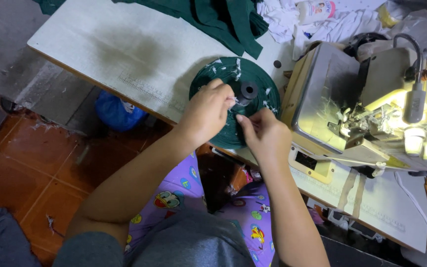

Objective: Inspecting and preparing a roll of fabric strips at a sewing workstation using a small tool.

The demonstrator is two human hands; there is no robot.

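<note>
At far left, orange floor tiles (30,168) show below the edge of the pale worktop (124,49), with a blue bag (117,111) tucked under it. Along the top edge lies a heap of dark green fabric (223,17). My left hand (206,113) rests on the near side of a large flat roll of dark green tape (221,74), its grip closed to a pinch on a small white scrap beside the roll's black core (248,91). The roll lies flat on the worktop near its front edge, just left of the sewing machine (362,104); it is wound in tight rings around the core and flecked all over with white lint and thread scraps. My right hand (265,136) sits just beside the left, over the roll's near right edge, fingers curled in with thumb and forefinger close together; I cannot tell whether they have hold of anything. Further right, the machine's lamp (413,106) glows yellow over its needle area, and white cloth (322,24) is piled behind it.
</note>
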